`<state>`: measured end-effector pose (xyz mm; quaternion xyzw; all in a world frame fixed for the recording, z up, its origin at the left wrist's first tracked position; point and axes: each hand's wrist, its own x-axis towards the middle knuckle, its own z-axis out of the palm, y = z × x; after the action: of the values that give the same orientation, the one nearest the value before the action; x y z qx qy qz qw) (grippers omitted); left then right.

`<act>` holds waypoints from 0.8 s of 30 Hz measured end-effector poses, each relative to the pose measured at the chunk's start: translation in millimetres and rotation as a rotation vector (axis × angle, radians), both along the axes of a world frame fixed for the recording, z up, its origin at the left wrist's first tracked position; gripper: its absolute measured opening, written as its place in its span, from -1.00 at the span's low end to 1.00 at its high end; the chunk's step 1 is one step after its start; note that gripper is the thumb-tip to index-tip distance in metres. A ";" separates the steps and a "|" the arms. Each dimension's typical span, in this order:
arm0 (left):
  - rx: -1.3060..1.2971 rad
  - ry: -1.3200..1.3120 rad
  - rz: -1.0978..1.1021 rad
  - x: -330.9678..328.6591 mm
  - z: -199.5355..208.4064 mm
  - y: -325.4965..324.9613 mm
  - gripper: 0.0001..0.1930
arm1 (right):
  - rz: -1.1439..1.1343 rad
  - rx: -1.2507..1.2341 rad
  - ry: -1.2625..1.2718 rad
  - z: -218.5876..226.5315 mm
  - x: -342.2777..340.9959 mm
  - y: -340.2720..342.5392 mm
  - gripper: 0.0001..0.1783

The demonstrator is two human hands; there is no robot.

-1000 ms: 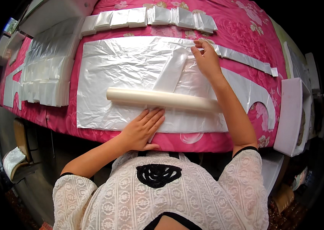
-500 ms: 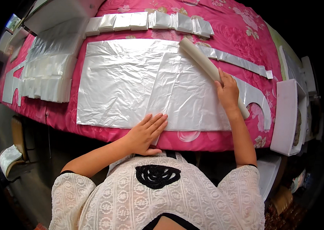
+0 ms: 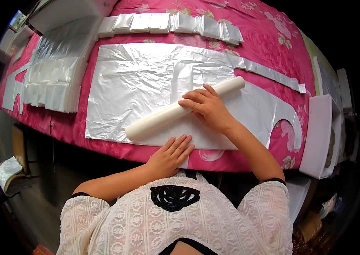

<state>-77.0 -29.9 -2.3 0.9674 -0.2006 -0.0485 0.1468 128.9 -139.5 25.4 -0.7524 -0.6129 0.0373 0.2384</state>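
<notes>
A thin, shiny white plastic apron (image 3: pixel 133 80) lies spread on the pink floral cloth, with a long strap (image 3: pixel 269 75) at its far right and a curved cut-out at its near right. Slantwise across it rests a cream-coloured tube (image 3: pixel 154 122), its left end nearer me. My right hand (image 3: pixel 209 109) grips the tube right of its middle, fingers curled over the top. Flat on the near edge of the plastic, my left hand (image 3: pixel 169 156) has its fingers stretched out and holds nothing. Beyond the tube a narrow folded strip (image 3: pixel 183 78) shows on the apron.
A thick stack of folded plastic (image 3: pixel 54 74) sits at the left beside a large white container (image 3: pixel 65 15). Several folded plastic packs (image 3: pixel 150 22) form a row along the far side. An open white box (image 3: pixel 316 131) stands at the right edge, and a chair (image 3: pixel 20 148) at lower left.
My right hand has brought the tube left and turned it across the apron. The layer at the right has been folded over or shifted, baring more plastic there. My left hand has slid slightly right.
</notes>
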 end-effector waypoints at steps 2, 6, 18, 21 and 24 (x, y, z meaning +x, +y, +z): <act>0.043 -0.040 -0.005 -1.4 -5.1 -1.4 -0.20 | -0.001 0.057 -0.021 -4.6 18.4 21.8 -0.44; 0.073 -0.084 -0.009 -3.7 -13.5 0.1 -0.17 | -0.016 0.148 -0.040 -14.9 55.9 67.3 -0.46; -0.274 0.022 -0.225 -1.4 -0.5 35.3 -0.39 | 0.086 0.027 0.285 0.1 3.8 20.3 -0.48; -0.304 -0.011 -0.263 -2.8 -5.9 45.2 -0.39 | 0.150 -0.071 0.284 -6.0 -32.2 -7.5 -0.47; -0.246 -0.132 -0.341 0.0 -2.7 53.0 -0.55 | 0.136 -0.056 0.217 -7.6 -46.8 -19.3 -0.47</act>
<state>-77.0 23.1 -5.0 0.8954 -0.3748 0.0155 0.2398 82.1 -158.8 17.8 -0.7070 -0.6319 0.1514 0.2792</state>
